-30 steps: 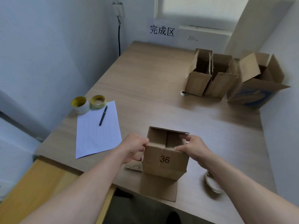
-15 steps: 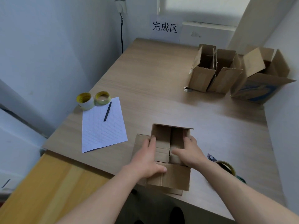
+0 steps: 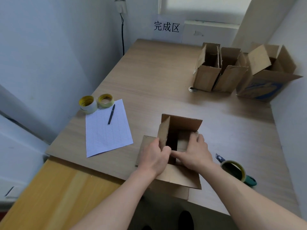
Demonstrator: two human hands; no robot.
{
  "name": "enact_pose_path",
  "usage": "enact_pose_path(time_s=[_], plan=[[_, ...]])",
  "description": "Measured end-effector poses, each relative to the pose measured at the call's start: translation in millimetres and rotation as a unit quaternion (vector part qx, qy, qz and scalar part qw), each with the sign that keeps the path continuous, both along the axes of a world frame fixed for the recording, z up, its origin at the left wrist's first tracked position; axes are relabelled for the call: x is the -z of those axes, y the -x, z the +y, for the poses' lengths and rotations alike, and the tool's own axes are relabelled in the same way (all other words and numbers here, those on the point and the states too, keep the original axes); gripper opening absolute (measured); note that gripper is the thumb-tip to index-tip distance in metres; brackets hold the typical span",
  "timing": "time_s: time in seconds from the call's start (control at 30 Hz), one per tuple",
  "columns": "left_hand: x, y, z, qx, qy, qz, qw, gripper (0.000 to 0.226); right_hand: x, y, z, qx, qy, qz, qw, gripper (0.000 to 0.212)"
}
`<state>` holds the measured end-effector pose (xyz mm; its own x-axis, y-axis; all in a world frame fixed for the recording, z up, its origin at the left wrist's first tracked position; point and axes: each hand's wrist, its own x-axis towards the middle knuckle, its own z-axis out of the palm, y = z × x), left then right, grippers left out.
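— Looking down from the head view, where is the cardboard box found?

— It is set on the bench at six o'clock, by the near edge. Its top is open and its flaps are spread, and the near flap is hung past the bench edge.

— How are the hands seen?

— The left hand is curled round the upright flap on the box's nine o'clock side, with the thumb inside and the fingers hidden behind it. The right hand is laid on the three o'clock flap, which is pressed down into the box. Its fingers are held nearly straight and nothing is gripped by it.

— What else is carried by the bench?

— A lined sheet with a pen is seen at ten o'clock of the box, with two tape rolls just beyond it. A tape dispenser is seen at four o'clock, near the right forearm. Three open cartons are stood at one o'clock, well apart.
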<state>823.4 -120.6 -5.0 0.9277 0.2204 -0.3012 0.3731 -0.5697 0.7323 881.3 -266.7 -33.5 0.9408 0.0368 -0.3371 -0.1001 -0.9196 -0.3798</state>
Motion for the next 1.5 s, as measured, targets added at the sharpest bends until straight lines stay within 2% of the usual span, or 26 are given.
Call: enact_pose_path(time_s=[0.07, 0.17, 0.23, 0.3, 0.37, 0.47, 0.53, 0.6, 0.63, 0.67, 0.73, 0.8, 0.87, 0.93, 1.0, 1.07, 1.13, 1.2, 1.3, 1.33, 1.4, 1.43, 1.5], plan=[[-3, 4, 9, 0.007, 0.009, -0.020, 1.000, 0.020, -1, 3, 10, -0.006, 0.056, -0.032, 0.998, 0.098], [-3, 7, 21, -0.006, 0.013, -0.032, 0.999, 0.029, -6, 3, 16, 0.009, 0.028, -0.021, 0.999, 0.080], [0, 6, 29, -0.031, 0.038, -0.025, 0.998, 0.027, -14, 2, 11, 0.041, -0.049, -0.001, 0.998, 0.069], [5, 5, 37, -0.048, 0.063, -0.013, 0.997, 0.025, -24, 2, -3, 0.094, -0.168, 0.013, 0.981, 0.061], [8, 4, 45, -0.067, 0.076, -0.022, 0.995, 0.044, -30, 1, -20, 0.157, -0.268, 0.018, 0.950, 0.066], [9, 2, 52, -0.063, 0.094, -0.072, 0.991, 0.065, -31, -1, -47, 0.190, -0.344, 0.016, 0.919, 0.077], [8, 0, 57, -0.034, 0.085, -0.098, 0.991, 0.075, -31, -5, -57, 0.128, -0.294, -0.001, 0.947, 0.094], [9, -1, 63, 0.015, 0.021, -0.134, 0.991, 0.077, -33, -12, -61, -0.009, -0.104, -0.029, 0.994, 0.104], [11, -2, 67, 0.048, -0.029, -0.151, 0.987, 0.074, -35, -14, -60, -0.080, 0.007, -0.046, 0.996, 0.105], [13, -3, 71, 0.083, -0.085, -0.162, 0.980, 0.069, -38, -16, -57, -0.143, 0.098, -0.066, 0.983, 0.105], [16, -5, 82, 0.147, -0.195, -0.154, 0.957, 0.062, -41, -22, -50, -0.225, 0.182, -0.085, 0.953, 0.101], [13, -5, 88, 0.207, -0.261, -0.099, 0.938, 0.068, -42, -24, -46, -0.277, 0.185, -0.071, 0.940, 0.094], [6, -5, 91, 0.257, -0.283, -0.036, 0.923, 0.085, -40, -25, -43, -0.326, 0.158, -0.051, 0.930, 0.082], [0, -5, 92, 0.296, -0.302, 0.005, 0.906, 0.103, -36, -24, -44, -0.331, 0.123, -0.020, 0.935, 0.075], [-1, -4, 92, 0.311, -0.322, 0.030, 0.894, 0.122, -30, -24, -46, -0.314, 0.091, -0.008, 0.945, 0.076], [1, -4, 88, 0.284, -0.320, 0.036, 0.903, 0.127, -28, -27, -46, -0.303, 0.059, -0.012, 0.951, 0.076], [4, -5, 80, 0.218, -0.298, 0.005, 0.929, 0.120, -27, -30, -45, -0.286, 0.018, -0.020, 0.958, 0.072], [8, -8, 71, 0.156, -0.294, -0.017, 0.943, 0.114, -26, -33, -47, -0.231, -0.042, -0.019, 0.972, 0.065], [13, -13, 61, 0.087, -0.311, 0.003, 0.946, 0.122, -23, -36, -51, -0.132, -0.149, 0.024, 0.980, 0.049], [13, -16, 57, 0.073, -0.315, 0.017, 0.946, 0.124, -21, -36, -51, -0.126, -0.154, 0.028, 0.980, 0.048], [10, -20, 50, 0.058, -0.332, 0.022, 0.941, 0.126, -16, -33, -48, -0.160, -0.073, -0.005, 0.984, 0.068], [10, -21, 47, 0.062, -0.349, 0.004, 0.935, 0.124, -12, -28, -46, -0.190, -0.021, -0.035, 0.981, 0.077], [9, -22, 41, 0.087, -0.393, -0.057, 0.914, 0.118, -6, -16, -38, -0.209, 0.026, -0.093, 0.973, 0.081]])
